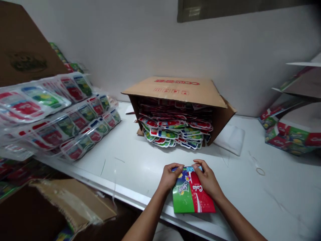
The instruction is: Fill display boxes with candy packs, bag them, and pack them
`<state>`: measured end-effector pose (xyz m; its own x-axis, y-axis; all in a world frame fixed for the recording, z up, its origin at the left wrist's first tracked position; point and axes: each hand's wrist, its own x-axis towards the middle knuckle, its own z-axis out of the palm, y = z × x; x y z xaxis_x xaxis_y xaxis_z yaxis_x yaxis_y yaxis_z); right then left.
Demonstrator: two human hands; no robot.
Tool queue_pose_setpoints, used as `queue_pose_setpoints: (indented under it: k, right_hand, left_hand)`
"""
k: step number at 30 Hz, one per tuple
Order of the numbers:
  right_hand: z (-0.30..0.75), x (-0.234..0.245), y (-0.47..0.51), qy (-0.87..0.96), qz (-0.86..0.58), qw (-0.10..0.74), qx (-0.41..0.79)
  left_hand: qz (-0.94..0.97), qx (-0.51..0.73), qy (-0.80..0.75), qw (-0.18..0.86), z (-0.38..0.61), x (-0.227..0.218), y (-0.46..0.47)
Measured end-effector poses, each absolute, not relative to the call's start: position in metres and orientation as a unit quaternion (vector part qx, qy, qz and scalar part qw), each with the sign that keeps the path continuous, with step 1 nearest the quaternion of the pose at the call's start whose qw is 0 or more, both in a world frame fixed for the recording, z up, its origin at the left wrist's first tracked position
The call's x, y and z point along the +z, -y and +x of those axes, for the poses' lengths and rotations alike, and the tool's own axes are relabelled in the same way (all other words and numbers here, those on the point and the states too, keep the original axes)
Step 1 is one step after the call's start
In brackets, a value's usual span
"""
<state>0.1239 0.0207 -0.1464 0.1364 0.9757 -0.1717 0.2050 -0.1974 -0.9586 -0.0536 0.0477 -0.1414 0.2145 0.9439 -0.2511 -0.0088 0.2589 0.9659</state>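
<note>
A flat printed carton [185, 197], green and blue with "Sprite" on one half and red with "Cola" on the other, lies between my two hands near the table's front edge. Its lettering reads upside down. My left hand [173, 175] grips the far left corner, thumb on top. My right hand [206, 177] holds the far right corner, its thumb over the red half. The fingers beneath the carton are hidden. Beyond them a brown cardboard box [175, 87] lies on its side, its open mouth full of stacked bottle-printed pouches [173, 129].
Clear plastic packs of printed pouches [67, 127] are piled at the left. An open cardboard box [72, 201] stands below the table edge. Folded printed cartons [288, 134] stand at the right. A white packet [232, 139] and a small ring [260, 171] lie on the white table [140, 174].
</note>
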Motion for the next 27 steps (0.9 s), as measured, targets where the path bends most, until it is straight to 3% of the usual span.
queue_pose_setpoints:
  k: [6,14,21,24,27]
  right_hand:
    - [0.14,-0.143,-0.009,0.558,-0.627,0.41,0.356]
    - [0.135,-0.155,0.037,0.568,-0.672,0.428,0.208]
    - [0.152,-0.155,0.068,0.498,-0.654,0.421,0.384]
    - [0.167,-0.159,0.052,0.429,-0.635,0.448,0.461]
    - [0.167,-0.162,0.032,0.413,-0.642,0.436,0.477]
  left_hand:
    - [0.63,0.286,-0.438,0.574,-0.046,-0.125,-0.076]
    - [0.813,0.2,-0.435,0.332,0.009,-0.078,-0.071]
    - [0.791,0.161,-0.551,0.21,-0.023,-0.069,-0.043]
    - [0.643,0.279,-0.666,0.256,-0.058,-0.087,-0.02]
    - [0.495,0.346,-0.671,0.431,-0.073,-0.113,0.006]
